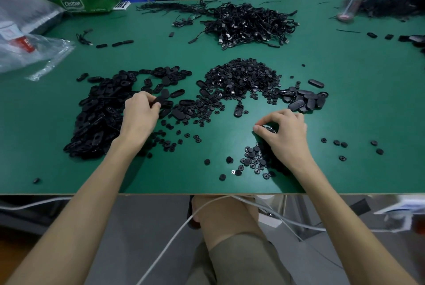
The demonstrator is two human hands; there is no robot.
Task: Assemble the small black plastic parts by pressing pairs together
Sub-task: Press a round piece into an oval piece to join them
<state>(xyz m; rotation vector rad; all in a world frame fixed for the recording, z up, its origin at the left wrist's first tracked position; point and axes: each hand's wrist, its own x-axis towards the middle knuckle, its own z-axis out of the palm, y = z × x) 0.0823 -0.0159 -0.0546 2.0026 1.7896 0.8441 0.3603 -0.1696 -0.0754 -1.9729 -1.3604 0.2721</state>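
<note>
Your left hand (140,114) pinched an oval shell (162,98) at nine o'clock. Your right hand (286,134) curled its fingers (266,119) over round caps (253,158) at four, grip unclear. Light, stiff, likely slick parts, so you'd best hold their edges.

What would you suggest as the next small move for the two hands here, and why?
Probably the right hand should lift one round part from under its curled fingers and carry it to the oval piece that the left hand grips, since the two are apart.
</note>
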